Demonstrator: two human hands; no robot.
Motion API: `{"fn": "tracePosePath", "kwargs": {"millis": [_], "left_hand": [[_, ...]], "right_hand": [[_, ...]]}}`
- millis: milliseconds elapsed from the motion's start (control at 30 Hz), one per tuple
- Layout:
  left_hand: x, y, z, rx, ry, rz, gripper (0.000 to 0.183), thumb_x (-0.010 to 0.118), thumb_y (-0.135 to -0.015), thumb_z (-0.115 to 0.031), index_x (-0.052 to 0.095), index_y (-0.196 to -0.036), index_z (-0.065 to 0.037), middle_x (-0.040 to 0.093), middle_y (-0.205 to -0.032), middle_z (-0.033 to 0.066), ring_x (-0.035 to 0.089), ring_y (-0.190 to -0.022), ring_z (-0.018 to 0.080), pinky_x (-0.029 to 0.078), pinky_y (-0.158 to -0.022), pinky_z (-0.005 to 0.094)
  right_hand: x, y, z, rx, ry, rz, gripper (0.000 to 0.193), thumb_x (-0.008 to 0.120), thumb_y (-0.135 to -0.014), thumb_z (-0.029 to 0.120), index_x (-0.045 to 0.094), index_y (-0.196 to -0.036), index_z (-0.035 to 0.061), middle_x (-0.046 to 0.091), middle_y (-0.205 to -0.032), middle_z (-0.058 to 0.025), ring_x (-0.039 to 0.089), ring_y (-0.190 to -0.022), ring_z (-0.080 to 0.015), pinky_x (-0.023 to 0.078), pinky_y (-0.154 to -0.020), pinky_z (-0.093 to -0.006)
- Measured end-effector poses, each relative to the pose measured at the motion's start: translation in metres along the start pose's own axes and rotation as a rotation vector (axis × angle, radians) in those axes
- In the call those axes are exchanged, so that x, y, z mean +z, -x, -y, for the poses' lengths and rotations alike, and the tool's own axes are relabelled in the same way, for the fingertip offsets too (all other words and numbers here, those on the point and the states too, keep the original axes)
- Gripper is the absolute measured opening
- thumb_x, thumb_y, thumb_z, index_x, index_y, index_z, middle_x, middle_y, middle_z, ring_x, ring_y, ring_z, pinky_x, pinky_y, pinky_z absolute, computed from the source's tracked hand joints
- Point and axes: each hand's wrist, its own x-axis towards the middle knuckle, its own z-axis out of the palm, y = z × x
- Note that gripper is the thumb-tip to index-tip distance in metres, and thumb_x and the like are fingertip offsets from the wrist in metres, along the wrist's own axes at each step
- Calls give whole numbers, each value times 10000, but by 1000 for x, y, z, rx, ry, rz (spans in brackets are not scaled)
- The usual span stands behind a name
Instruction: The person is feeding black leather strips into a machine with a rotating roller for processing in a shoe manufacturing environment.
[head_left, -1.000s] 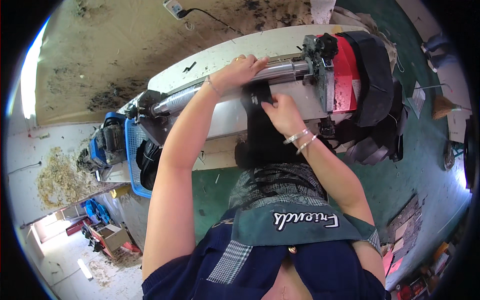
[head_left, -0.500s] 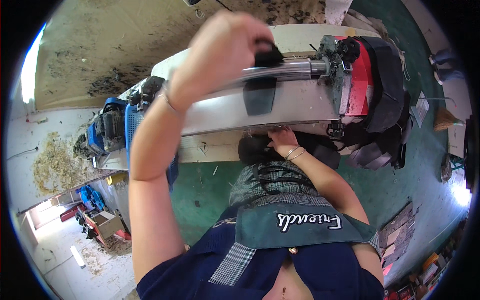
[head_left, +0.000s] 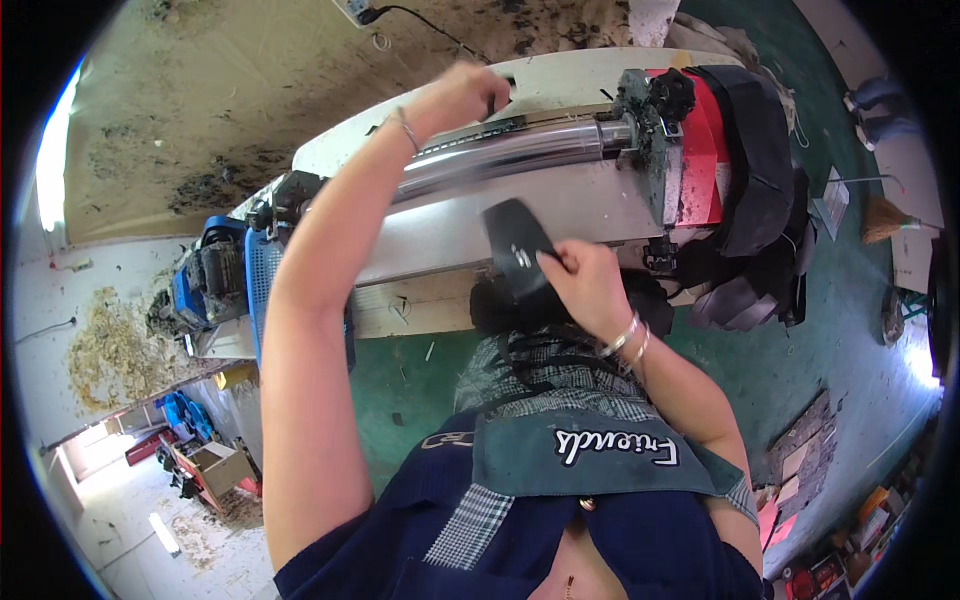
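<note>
I stand at a long white machine with a shiny steel roller along it. My left hand reaches over the roller to the white far ledge, fingers closed, with a dark sliver of a black piece showing at the fingertips. My right hand is in front of the machine's white face and pinches a flat black leather-like piece, held upright. Just below it lies a heap of black pieces at my waist.
A red housing caps the roller's right end, draped with stacked black material. A blue motor sits at the machine's left end. Green floor lies below, with a broom at the right and boxes at lower right.
My left hand lifted a black piece off the roller and carried it over to the far ledge. My right hand dipped to the heap below and came up holding another black piece.
</note>
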Motion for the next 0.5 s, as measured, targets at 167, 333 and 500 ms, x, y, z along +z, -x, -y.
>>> {"fn": "tracePosePath", "kwargs": {"millis": [167, 333, 500], "left_hand": [[37, -4, -15, -368, 294, 148, 166, 547, -846, -168, 628, -870, -24, 619, -741, 72, 545, -686, 193, 443, -638, 321], [-9, 14, -50, -480, 197, 281, 244, 685, -830, -246, 578, -823, -26, 548, -706, 25, 500, -705, 121, 424, -646, 283], [-47, 33, -78, -95, 279, 4, 140, 650, -785, 25, 532, -851, -14, 539, -749, 17, 484, -721, 99, 427, -662, 246]], "right_hand": [[7, -58, -16, 99, 21, -129, 272, 707, -794, 169, 636, -865, -84, 635, -689, -205, 627, -604, -296, 484, -594, -331], [-22, -11, -13, 175, -116, 232, 286, 712, -780, 163, 620, -941, -55, 663, -751, -194, 637, -655, -275, 496, -634, -350], [19, 8, -80, 170, 407, 553, 302, 746, -730, 242, 647, -903, 15, 672, -804, -147, 615, -940, -314, 465, -868, -447]]}}
